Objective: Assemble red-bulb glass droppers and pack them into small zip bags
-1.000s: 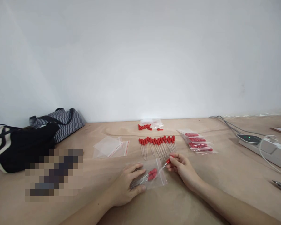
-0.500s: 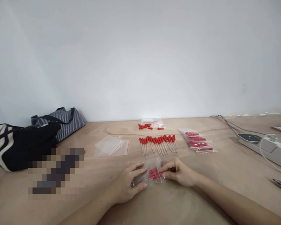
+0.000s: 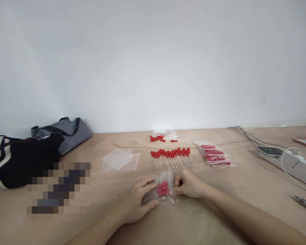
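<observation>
A clear zip-lock bag (image 3: pixel 169 200) lies on the table between my hands, with several red rubber bulbs (image 3: pixel 163 188) grouped inside. My left hand (image 3: pixel 140 200) rests over the bag's left part, fingers stretched and thumb apart. At the bag's right end, by the zip strip, my right hand (image 3: pixel 188 185) is closed in a pinch on the edge. Just beyond the bag, glass droppers (image 3: pixel 170 156) with red bulbs lie in a row.
Flat, bare-looking bags (image 3: pixel 119 160) lie to the left. Filled zip-lock bags (image 3: pixel 215 156) overlap at the right. Farther back are loose red bulbs (image 3: pixel 156 138). Cloth bags (image 3: pixel 68 134), a power strip (image 3: pixel 288 163) and a pen (image 3: pixel 304 203) sit toward the sides.
The red bulbs have settled together deeper inside the bag. My right hand's fingers have moved from the bulbs at the opening to the bag's edge. My left hand has barely moved.
</observation>
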The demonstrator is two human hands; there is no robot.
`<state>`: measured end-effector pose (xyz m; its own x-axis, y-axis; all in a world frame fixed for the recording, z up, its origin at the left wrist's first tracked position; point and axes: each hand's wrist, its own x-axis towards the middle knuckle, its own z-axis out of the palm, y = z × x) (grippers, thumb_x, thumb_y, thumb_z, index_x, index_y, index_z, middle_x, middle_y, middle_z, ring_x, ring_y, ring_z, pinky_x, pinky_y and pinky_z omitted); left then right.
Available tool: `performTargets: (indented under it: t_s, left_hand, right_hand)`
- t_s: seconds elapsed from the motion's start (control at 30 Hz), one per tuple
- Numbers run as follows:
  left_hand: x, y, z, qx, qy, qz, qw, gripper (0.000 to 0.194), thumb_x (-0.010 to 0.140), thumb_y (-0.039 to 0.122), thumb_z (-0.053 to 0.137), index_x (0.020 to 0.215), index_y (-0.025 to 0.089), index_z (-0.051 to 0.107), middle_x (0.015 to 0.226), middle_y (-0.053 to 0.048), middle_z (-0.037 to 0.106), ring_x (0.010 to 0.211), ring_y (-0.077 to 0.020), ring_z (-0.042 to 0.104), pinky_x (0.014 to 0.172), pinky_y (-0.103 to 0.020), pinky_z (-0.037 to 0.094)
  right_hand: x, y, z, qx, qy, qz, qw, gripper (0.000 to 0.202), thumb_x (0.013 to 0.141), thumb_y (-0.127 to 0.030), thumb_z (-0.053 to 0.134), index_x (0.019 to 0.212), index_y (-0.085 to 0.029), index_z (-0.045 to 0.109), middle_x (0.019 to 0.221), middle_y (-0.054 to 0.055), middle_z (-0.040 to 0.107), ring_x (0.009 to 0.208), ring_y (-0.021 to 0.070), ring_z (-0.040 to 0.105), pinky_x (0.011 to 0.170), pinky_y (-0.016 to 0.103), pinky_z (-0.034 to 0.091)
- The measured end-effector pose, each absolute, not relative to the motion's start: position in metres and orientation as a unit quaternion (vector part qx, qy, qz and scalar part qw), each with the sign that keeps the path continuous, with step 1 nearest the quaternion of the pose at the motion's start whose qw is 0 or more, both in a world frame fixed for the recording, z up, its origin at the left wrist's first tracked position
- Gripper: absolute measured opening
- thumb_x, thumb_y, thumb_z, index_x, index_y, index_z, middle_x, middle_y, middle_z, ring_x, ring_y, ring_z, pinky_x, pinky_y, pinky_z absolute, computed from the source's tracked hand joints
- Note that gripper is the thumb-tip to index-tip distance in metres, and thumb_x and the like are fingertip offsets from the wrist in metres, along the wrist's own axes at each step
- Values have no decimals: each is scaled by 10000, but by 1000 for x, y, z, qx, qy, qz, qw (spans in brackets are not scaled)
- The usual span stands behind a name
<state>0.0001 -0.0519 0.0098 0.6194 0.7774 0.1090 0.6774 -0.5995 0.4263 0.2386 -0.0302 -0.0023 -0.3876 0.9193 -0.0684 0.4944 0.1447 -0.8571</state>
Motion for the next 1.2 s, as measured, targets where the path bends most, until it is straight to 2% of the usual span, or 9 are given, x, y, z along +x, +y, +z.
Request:
performTargets:
  t_s: [0.1,0.13,0.23,0.37,0.5,0.67,0.87,1.0,1.2]
  left_hand:
    - [0,-51,9,885,410,142,170,462,783,407,523,1216,256,469,1298,-69,440,1174,-261,405,969,-449,345]
    - [0,-51,9,886,409,146,165,456,782,402,525,1211,255,474,1291,-71,446,1171,-259,408,967,-446,348]
    - [0,-49,9,889,403,170,137,414,780,389,530,1168,244,517,1247,-75,486,1163,-256,414,976,-446,333]
    - [0,-49,12,893,399,163,132,391,788,375,526,1158,251,528,1249,-72,491,1174,-258,403,1012,-493,252]
    - [1,-52,16,892,402,126,167,449,790,367,530,1221,260,465,1306,-72,438,1200,-256,380,1020,-515,214]
    - [2,-52,17,890,399,119,187,443,805,362,515,1234,276,447,1320,-63,422,1216,-247,363,1029,-520,181]
    - [4,-53,18,885,413,104,188,486,808,376,504,1266,243,410,1340,-82,390,1236,-254,329,1030,-528,171]
    - [3,-53,17,886,409,117,183,491,820,391,491,1280,255,386,1344,-76,384,1235,-256,330,1030,-523,175]
    - [3,-53,18,889,402,122,182,484,814,390,501,1269,254,406,1334,-71,401,1223,-262,347,1033,-521,172]
  right_hand:
    - [260,-4,8,-546,-729,343,230,220,562,-346,672,465,-168,589,421,-42,507,432,82,437,412,183,294]
    - [269,9,12,-615,-697,262,259,216,551,-333,677,451,-171,575,436,-32,528,471,101,477,444,190,327]
    - [290,48,19,-693,-638,181,283,147,645,-239,588,518,-163,587,547,44,604,615,168,563,538,231,376]
    - [299,82,14,-756,-577,143,276,95,630,-176,579,542,-144,592,629,146,629,725,246,601,599,282,403]
    - [295,92,3,-781,-543,145,273,71,607,-153,587,538,-140,597,629,169,631,744,285,612,614,318,415]
    - [300,85,5,-763,-536,153,328,78,653,-195,558,630,-146,614,635,121,640,751,248,608,632,291,415]
    - [307,41,16,-673,-544,172,471,360,817,-357,374,1099,-150,462,794,49,619,653,131,569,588,244,428]
    - [290,3,4,-521,-480,309,634,407,726,-506,492,967,-179,492,646,-18,536,480,100,468,457,235,394]
    - [262,-16,-14,-496,-375,400,673,375,634,-509,574,849,-216,479,628,-43,502,485,99,459,446,235,401]
